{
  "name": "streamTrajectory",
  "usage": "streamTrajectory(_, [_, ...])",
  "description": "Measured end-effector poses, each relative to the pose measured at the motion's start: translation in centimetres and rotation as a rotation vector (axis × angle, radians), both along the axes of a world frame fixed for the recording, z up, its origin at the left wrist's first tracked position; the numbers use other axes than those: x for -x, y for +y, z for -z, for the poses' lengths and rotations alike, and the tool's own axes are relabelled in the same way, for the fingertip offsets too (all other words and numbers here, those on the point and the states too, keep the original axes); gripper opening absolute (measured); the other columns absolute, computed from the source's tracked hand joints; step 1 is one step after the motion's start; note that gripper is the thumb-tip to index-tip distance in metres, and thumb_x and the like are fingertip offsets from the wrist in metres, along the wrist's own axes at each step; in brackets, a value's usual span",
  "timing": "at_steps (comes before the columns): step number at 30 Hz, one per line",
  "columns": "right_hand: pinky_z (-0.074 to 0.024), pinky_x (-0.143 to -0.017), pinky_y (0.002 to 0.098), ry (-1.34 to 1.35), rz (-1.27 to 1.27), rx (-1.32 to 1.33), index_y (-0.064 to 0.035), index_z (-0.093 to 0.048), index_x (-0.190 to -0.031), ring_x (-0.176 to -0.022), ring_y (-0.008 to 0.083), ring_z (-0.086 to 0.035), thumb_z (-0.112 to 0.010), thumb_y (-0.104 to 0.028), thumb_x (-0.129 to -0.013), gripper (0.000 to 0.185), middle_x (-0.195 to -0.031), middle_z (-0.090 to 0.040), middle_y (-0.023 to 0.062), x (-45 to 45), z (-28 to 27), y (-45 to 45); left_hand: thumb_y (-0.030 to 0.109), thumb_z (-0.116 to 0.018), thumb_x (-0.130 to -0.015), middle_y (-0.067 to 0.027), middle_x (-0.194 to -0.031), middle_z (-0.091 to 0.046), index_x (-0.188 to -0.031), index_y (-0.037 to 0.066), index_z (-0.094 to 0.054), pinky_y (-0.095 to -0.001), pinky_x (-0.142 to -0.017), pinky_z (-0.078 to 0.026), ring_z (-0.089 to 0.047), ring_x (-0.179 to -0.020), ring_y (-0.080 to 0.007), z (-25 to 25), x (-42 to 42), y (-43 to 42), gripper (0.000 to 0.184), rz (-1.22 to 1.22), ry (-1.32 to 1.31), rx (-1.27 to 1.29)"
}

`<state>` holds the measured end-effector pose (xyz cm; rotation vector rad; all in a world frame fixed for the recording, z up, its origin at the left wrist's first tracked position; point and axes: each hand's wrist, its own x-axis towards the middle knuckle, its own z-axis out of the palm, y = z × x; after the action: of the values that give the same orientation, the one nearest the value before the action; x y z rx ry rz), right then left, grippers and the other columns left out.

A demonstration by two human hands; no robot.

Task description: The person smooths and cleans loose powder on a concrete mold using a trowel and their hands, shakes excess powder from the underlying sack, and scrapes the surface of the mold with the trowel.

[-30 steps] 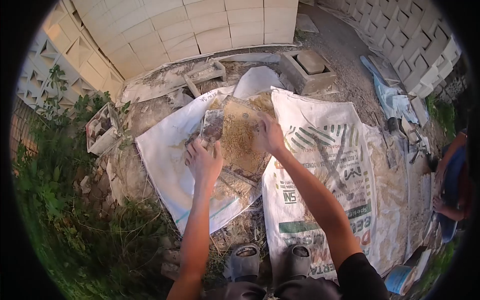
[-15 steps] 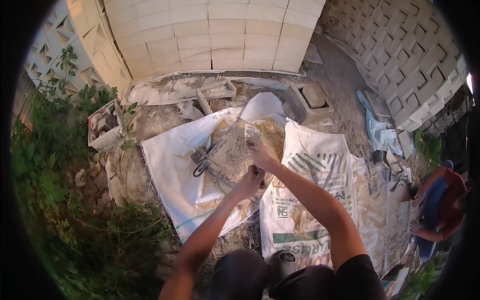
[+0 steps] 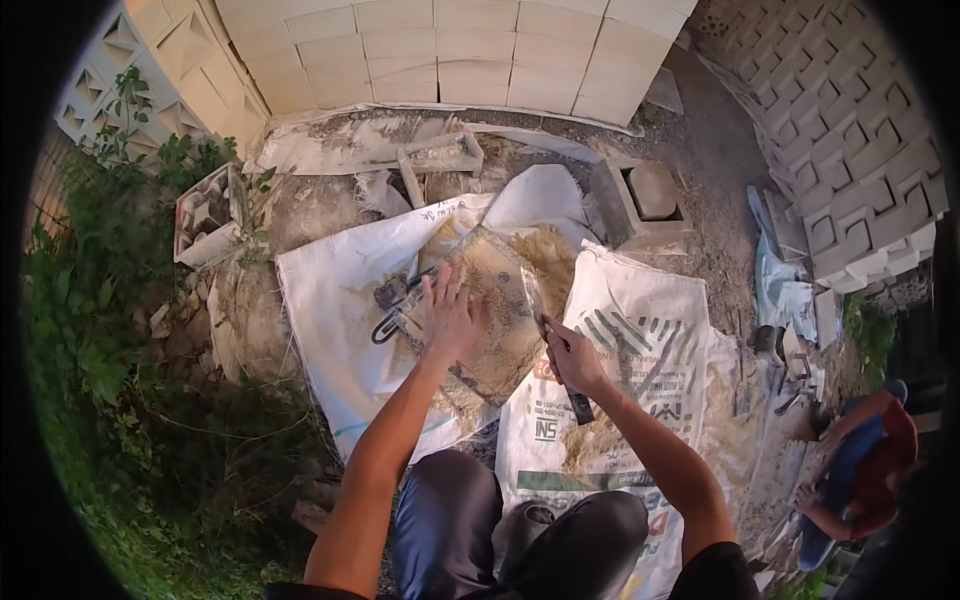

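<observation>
A square, dusty plate or mould (image 3: 500, 335) lies on a white sack (image 3: 330, 300) with sandy material around it. My left hand (image 3: 453, 315) rests on the plate's left part, its fingers spread. By the plate's right edge my right hand (image 3: 575, 358) is closed around a dark-handled tool (image 3: 580, 405), whose handle sticks out below the fist. The tool's thin blade seems to lie along that edge. A looped metal handle (image 3: 385, 328) shows left of my left hand. To the right lies a printed sack (image 3: 640, 310).
A concrete box (image 3: 640, 230) with a block inside stands behind the sacks. At the left are a box of rubble (image 3: 208, 220) and plants (image 3: 90, 350). Another person (image 3: 865, 460) crouches at the right. A wall of pale blocks (image 3: 430, 50) rises at the back.
My left hand has moved from beside my right hand onto the plate and spread. My right hand has moved right and down with the tool. My knees are bent lower and the view has shifted.
</observation>
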<state>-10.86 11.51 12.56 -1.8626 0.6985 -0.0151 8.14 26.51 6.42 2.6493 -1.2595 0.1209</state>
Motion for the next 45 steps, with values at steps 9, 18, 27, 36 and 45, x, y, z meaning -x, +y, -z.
streamTrajectory(9, [-0.0404, -0.042, 0.027, -0.08, 0.092, -0.106, -0.0011, -0.043, -0.136, -0.045, 0.0084, -0.045, -0.04, -0.016, -0.098, 0.041, -0.059, -0.047, 0.0008, 0.3, 1.3, -1.8, 0.041, -0.031, -0.098, -0.0271, -0.149, -0.022, -0.143, -0.003, -0.026, -0.0489, -0.116, -0.006, -0.015, -0.14, -0.0395, 0.5, 3.8, -3.0, 0.064, 0.006, -0.005, -0.013])
streamTrajectory(18, [-0.0458, -0.051, 0.0343, -0.056, 0.087, 0.086, -0.0022, -0.049, -0.132, -0.049, 0.0152, -0.054, -0.046, -0.021, -0.096, 0.041, -0.06, -0.056, 0.0095, -0.2, 0.7, -1.3, 0.038, -0.036, -0.097, -0.0195, -0.153, -0.018, -0.144, 0.0, -0.028, -0.0503, -0.115, -0.001, -0.007, -0.144, -0.0336, -0.7, 3.9, 0.4, 0.061, 0.447, 0.021, -0.092])
streamTrajectory(27, [-0.0509, -0.054, 0.0311, 0.04, 0.015, -0.06, -0.0027, -0.048, -0.133, -0.05, 0.0115, -0.059, -0.049, -0.02, -0.096, 0.041, -0.058, -0.054, 0.009, -2.0, -0.5, 2.2, 0.042, -0.034, -0.097, -0.0197, -0.153, -0.018, -0.144, 0.002, -0.029, -0.0518, -0.114, 0.002, -0.004, -0.144, -0.0352, -1.5, 1.2, 1.9, 0.062, 0.328, 0.072, -0.027])
streamTrajectory(36, [-0.0507, -0.063, 0.0505, 0.091, -0.26, 0.484, -0.0119, -0.038, -0.142, -0.062, 0.0426, -0.062, -0.05, -0.017, -0.089, 0.054, -0.069, -0.062, 0.0256, -8.1, 1.3, 5.5, 0.009, -0.051, -0.091, -0.0148, -0.116, -0.056, -0.108, -0.001, -0.056, -0.0452, -0.094, -0.037, -0.049, -0.109, -0.0347, 2.5, -1.6, 3.7, 0.02, -0.543, 0.295, 0.713])
streamTrajectory(45, [-0.0519, -0.05, 0.0467, 0.324, -0.308, 0.571, -0.0205, -0.028, -0.147, -0.052, 0.036, -0.062, -0.051, -0.019, -0.091, 0.06, -0.057, -0.058, 0.0208, 0.9, 1.3, 7.9, 0.016, -0.063, -0.088, -0.0161, -0.1, -0.058, -0.103, 0.0, -0.053, -0.0379, -0.08, -0.044, -0.056, -0.089, -0.0289, 2.2, 2.6, 4.2, 0.024, -0.893, 0.078, 0.814])
